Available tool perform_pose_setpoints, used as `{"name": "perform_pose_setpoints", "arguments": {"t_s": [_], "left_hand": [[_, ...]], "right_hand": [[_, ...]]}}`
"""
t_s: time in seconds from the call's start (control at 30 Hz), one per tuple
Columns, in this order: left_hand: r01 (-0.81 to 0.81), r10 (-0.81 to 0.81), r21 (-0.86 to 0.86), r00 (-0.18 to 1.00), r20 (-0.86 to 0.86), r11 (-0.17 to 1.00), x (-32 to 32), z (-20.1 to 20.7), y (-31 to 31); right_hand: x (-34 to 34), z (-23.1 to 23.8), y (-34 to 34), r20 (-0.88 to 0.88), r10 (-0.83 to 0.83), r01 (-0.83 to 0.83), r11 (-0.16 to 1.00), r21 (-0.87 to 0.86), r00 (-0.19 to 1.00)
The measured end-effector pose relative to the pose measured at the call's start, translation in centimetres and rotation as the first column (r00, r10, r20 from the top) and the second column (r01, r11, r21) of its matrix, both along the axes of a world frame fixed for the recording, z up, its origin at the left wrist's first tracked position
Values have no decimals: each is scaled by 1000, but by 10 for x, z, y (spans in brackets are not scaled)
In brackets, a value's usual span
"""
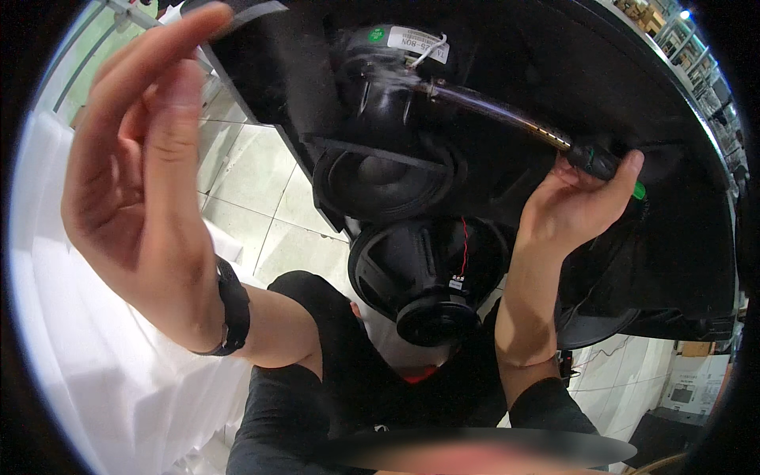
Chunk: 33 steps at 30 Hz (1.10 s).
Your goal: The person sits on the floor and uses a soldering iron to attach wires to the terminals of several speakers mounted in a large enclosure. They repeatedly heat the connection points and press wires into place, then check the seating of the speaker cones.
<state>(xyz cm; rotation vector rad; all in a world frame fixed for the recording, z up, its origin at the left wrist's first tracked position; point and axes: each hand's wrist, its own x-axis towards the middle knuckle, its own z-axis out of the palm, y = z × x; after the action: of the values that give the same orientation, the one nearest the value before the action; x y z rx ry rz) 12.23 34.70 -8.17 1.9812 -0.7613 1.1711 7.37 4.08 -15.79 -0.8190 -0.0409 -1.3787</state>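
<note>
A large black panel (673, 261) fills the upper right of the head view and carries round black speaker units. One speaker (412, 265) with a thin red wire faces me, and another speaker (384, 178) sits above it. My right hand (574, 210) is shut on the black and green handle of a screwdriver (598, 162). Its metal shaft runs up and left to the labelled black part (380, 75) at the panel's top. My left hand (131, 166) is raised at the left, open and holding nothing, its fingertips near the panel's left edge. A black band (233, 305) is on that wrist.
White floor tiles (261, 182) show behind the panel. A white surface (103, 372) lies at the lower left. Shelving (681, 39) stands at the upper right. A cardboard box and white cartons (697, 372) sit at the lower right.
</note>
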Motion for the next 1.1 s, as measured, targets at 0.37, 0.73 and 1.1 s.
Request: {"name": "perform_pose_setpoints", "arguments": {"t_s": [0.37,0.73,1.1], "left_hand": [[156,-134,-363,987,85,919,13,-12,-18],[317,-338,-189,936,-92,929,16,-18,-29],[213,-219,-63,969,-117,975,7,-16,-50]], "right_hand": [[-3,1,3,-28,-24,25,999,21,999],[-4,-4,-3,-37,-17,16,1000,-14,999],[-7,-6,-3,-11,55,-54,995,81,998]]}}
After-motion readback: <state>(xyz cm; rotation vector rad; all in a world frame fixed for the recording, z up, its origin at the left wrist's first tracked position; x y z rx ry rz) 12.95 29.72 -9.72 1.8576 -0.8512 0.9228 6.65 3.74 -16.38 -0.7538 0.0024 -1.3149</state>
